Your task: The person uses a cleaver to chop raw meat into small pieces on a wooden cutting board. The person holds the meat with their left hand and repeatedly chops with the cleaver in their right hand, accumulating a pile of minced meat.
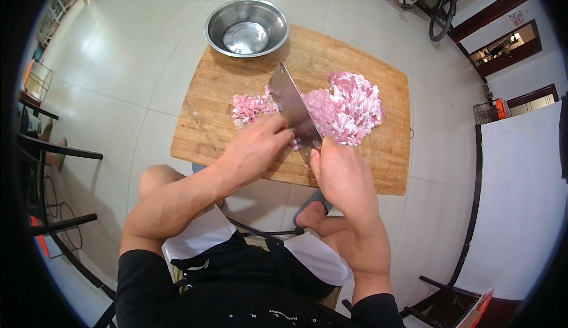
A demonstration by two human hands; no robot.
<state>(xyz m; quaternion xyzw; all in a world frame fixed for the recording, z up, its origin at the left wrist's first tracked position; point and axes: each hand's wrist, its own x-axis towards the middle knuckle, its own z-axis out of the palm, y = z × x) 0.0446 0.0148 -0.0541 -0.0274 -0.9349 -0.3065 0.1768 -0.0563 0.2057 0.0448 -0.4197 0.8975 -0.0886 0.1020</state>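
1. Our right hand [342, 171] is closed around the handle of the cleaver [294, 108], whose blade lies tilted over the chopped pink meat [349, 106].
2. Our left hand [255, 147] rests on the wooden cutting board [219, 115], fingers curled loosely and touching the lower end of the blade; it grips nothing.
3. The meat sits in two heaps on the board, a small one left of the blade and a large one right.
4. A steel bowl [247, 27] stands at the board's far edge.
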